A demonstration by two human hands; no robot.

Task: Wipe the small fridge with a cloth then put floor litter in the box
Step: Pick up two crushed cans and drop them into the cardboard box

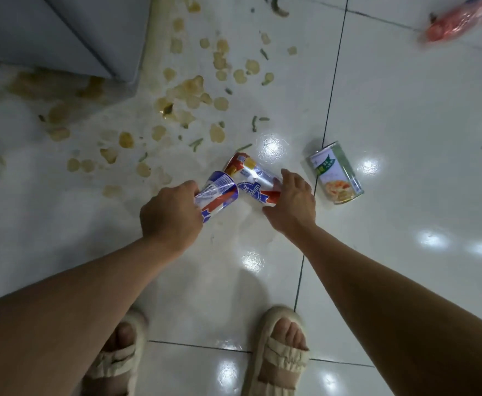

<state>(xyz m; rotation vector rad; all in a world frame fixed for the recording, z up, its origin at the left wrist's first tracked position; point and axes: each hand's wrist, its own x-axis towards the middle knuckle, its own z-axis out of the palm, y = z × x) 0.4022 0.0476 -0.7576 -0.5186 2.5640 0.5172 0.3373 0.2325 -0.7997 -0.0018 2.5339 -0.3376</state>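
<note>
Two crushed blue, white and red drink cans lie low over the white tile floor in the head view. My left hand (171,215) grips one can (218,195) by its end. My right hand (291,204) curls its fingers around the other can (251,178), which rests on the floor. A tin with a green and white label (335,175) lies on its side just right of my right hand. The grey corner of the small fridge (62,35) stands at the upper left. No cloth or box shows.
Yellowish food slices and green bits (194,90) are scattered over a wet spill between the fridge and the cans. A red plastic wrapper (460,21) lies at the far upper right. My sandalled feet (280,350) stand at the bottom edge.
</note>
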